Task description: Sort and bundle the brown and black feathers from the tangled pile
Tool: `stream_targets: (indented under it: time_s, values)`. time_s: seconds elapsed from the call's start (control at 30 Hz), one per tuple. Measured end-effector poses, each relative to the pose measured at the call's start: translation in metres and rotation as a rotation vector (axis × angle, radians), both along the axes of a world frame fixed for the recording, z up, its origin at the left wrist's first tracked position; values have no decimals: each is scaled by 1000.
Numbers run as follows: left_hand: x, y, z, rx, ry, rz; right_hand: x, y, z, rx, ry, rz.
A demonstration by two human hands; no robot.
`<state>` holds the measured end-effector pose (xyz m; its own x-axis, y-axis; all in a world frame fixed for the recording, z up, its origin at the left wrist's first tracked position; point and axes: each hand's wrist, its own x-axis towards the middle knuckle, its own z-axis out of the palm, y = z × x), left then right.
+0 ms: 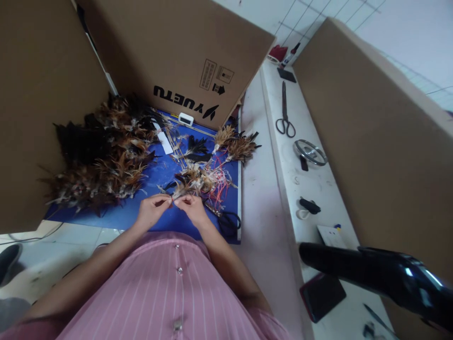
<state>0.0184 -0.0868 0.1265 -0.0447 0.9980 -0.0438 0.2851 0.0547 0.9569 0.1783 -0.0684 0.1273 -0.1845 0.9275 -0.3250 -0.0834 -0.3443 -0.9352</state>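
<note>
Both hands are in close over the near edge of the blue work surface (166,222), and the left hand (150,211) has thumb and fingers pressed together at the tips, the right hand (193,208) doing just the same, the two pinches almost meeting; whatever sits between them is too small to make out. The feather bunch (181,190) lies right there, just beyond the fingertips, leaning toward the right hand, with loose feathers and pink strands (219,185) spread farther right. Over to the left, it's a big dark-brown feather heap (106,163), and at far right two tied-looking feather bundles (242,147)! Containers now: cardboard (170,42) marked YUETU stands along the far side, its print upside down, and whether it's a whole box or one panel, I can't tell; its inside is out of sight. Black-handled scissors (230,224) lie just right of the right hand, blades partly hidden, while on the right ledge (283,165) a glossy black object (354,264) runs off the edge of view.
</note>
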Motion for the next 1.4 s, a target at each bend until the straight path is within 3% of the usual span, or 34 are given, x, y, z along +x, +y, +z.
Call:
stream_targets:
  time_s: [0.23,0.47,0.57,0.73,0.8,1.0,1.4]
  values:
    - [7,-1,-5,312,315,-5,-19,-8,3,23,-106,-258]
    - [11,-2,-1,392,337,-30,-22,-8,-1,22,-82,-337]
    - [10,-2,2,230,167,-38,-18,-6,1,-18,26,-348]
    - [5,1,1,-291,-463,87,-10,-2,-2,-83,169,-364]
    - [4,1,0,-425,-606,116,-9,-2,-3,-104,210,-358]
    - [7,-1,4,-656,-671,-7,-7,-5,-3,-119,273,-285]
    - [6,-4,-5,-703,-701,-58,-3,-7,-4,-170,358,-267]
